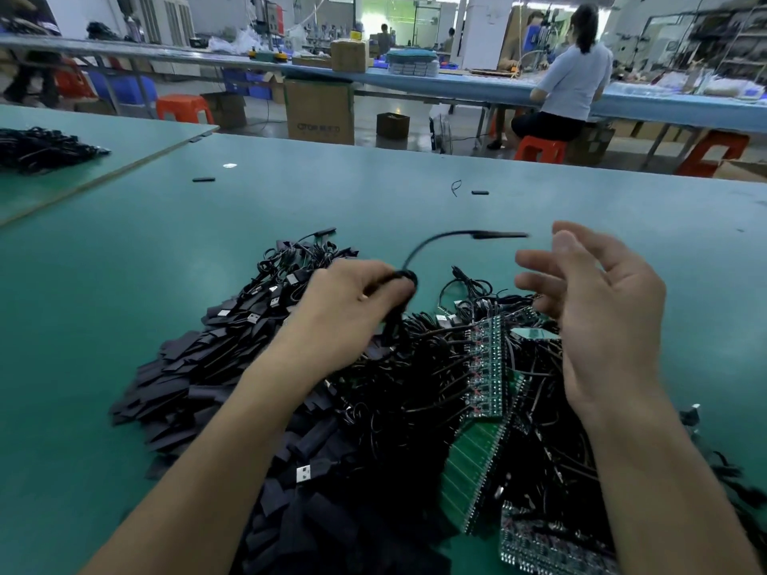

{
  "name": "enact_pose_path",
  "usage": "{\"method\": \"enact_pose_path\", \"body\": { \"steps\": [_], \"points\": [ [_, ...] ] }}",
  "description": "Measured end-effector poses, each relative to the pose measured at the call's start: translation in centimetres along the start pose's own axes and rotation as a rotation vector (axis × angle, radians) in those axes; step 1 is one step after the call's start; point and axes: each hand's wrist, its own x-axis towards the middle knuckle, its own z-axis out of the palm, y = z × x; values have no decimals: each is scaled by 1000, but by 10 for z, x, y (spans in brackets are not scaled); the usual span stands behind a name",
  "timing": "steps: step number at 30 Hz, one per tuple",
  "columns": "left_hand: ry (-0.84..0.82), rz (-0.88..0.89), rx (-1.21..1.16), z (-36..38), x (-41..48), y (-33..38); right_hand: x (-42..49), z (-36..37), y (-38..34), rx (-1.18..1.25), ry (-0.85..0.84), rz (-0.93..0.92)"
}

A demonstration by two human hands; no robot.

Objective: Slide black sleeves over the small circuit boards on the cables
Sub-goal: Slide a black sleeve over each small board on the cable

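My left hand [352,300] grips a black cable [419,251] that arcs up and to the right, blurred by motion. At the cable's free end a black sleeve [498,235] covers the tip. My right hand [593,309] hovers palm-in to the right of that tip, fingers spread and relaxed, holding nothing. Below both hands lies a heap of black cables with USB plugs [265,302], loose flat black sleeves [182,375] on its left side, and green circuit board strips [489,367] on its right.
The green table [332,201] stretches ahead, with two stray black sleeves [203,179] [479,192] lying on it. Another cable pile [37,149] sits on the adjoining table at far left. A seated person [568,80] works at a far bench.
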Motion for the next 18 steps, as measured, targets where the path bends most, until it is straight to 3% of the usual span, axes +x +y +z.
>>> {"method": "enact_pose_path", "body": {
  "steps": [4, 7, 11, 14, 18],
  "points": [
    [343, -33, 122, -5, 23, -14, 5, -4, 12, -434, -49, -25],
    [485, -44, 196, -17, 51, -23, 5, -6, 13, -705, -81, -42],
    [363, -233, 349, -25, 83, -37, 6, -10, 16, -835, -217, 60],
    [231, -306, 455, -20, 87, -43, 6, -12, 16, -854, -234, 20],
    [451, -98, 437, -8, 67, -29, 4, -11, 9, -709, -117, -137]
  ]
}}
